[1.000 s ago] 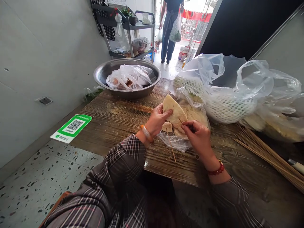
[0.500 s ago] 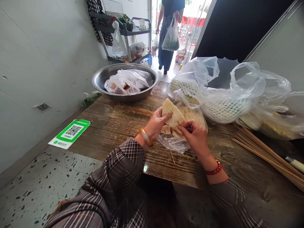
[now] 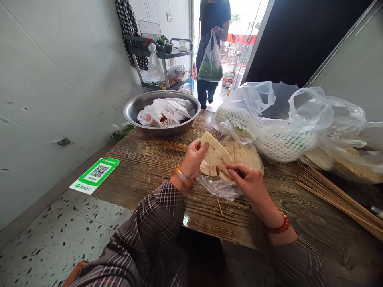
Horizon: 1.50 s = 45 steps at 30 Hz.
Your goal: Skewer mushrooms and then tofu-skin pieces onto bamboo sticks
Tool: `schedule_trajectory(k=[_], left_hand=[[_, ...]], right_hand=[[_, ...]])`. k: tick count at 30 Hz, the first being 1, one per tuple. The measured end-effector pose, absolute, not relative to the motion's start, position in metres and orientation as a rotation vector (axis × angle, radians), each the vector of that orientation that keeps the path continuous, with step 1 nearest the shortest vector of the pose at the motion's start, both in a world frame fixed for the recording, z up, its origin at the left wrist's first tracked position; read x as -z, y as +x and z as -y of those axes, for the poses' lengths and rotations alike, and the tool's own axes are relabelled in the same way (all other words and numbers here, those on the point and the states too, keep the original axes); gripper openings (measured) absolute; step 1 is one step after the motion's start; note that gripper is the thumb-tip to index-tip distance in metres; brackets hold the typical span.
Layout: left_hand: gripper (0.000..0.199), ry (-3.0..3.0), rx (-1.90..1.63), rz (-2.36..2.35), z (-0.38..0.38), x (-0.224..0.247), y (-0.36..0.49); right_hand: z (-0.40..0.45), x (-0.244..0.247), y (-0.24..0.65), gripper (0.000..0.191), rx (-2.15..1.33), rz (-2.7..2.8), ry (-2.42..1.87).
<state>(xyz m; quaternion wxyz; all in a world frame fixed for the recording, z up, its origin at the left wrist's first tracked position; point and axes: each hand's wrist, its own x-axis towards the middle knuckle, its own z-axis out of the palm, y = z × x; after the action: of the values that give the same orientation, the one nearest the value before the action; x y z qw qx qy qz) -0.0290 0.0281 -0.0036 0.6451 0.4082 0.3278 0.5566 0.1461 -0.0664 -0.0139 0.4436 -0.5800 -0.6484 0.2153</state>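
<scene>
My left hand (image 3: 193, 159) is closed on one edge of a pale, flat wedge (image 3: 215, 148) that looks like flatbread, tilted up above the table. A short bit of stick shows on its face. My right hand (image 3: 251, 183) pinches a thin wooden skewer (image 3: 225, 162), whose visible end lies against the wedge's lower right edge. Whether the rest runs through it I cannot tell. Beneath both hands, more flat pale pieces (image 3: 247, 155) lie piled on a clear plastic bag (image 3: 224, 190). A second skewer (image 3: 217, 197) rests at the pile's near side, pointing towards me.
A metal basin (image 3: 131, 115) holding a plastic bag stands at the back left. Plastic bags (image 3: 287, 135) with netted produce fill the back right, beside a bundle of skewers (image 3: 338, 195). A green QR card (image 3: 95, 173) lies left. A person (image 3: 211, 52) carries a bag near the doorway.
My right hand has drawn slightly back from the wedge, and more of the pinched skewer shows. The view has tipped up a little. The person in the doorway appears nearer.
</scene>
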Motion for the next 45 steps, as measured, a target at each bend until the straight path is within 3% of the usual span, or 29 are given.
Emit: schedule_trajectory(k=[8,17,26,37,45], left_hand=[[0.03,1.21,-1.326,-0.824,-0.027,0.003,-0.03],[0.02,1.372,-1.285,-0.881,-0.026,0.007,-0.025],[0.045,0.962,-1.226,-0.734,-0.03,0.008,-0.027],[0.029,0.846,-1.169,-0.723,-0.032,0.006,-0.033],[0.029,0.776,-1.117,-0.681,-0.033,0.01,-0.035]], right_hand=[[0.067,0.016,0.147,0.021,-0.242,1.761,-1.406],[0.064,0.017,0.145,0.021,-0.186,1.78,-1.416],[0.064,0.017,0.146,0.02,-0.21,1.767,-1.426],[0.064,0.018,0.151,0.019,-0.306,1.726,-1.411],[0.062,0.02,0.155,0.02,-0.345,1.725,-1.411]])
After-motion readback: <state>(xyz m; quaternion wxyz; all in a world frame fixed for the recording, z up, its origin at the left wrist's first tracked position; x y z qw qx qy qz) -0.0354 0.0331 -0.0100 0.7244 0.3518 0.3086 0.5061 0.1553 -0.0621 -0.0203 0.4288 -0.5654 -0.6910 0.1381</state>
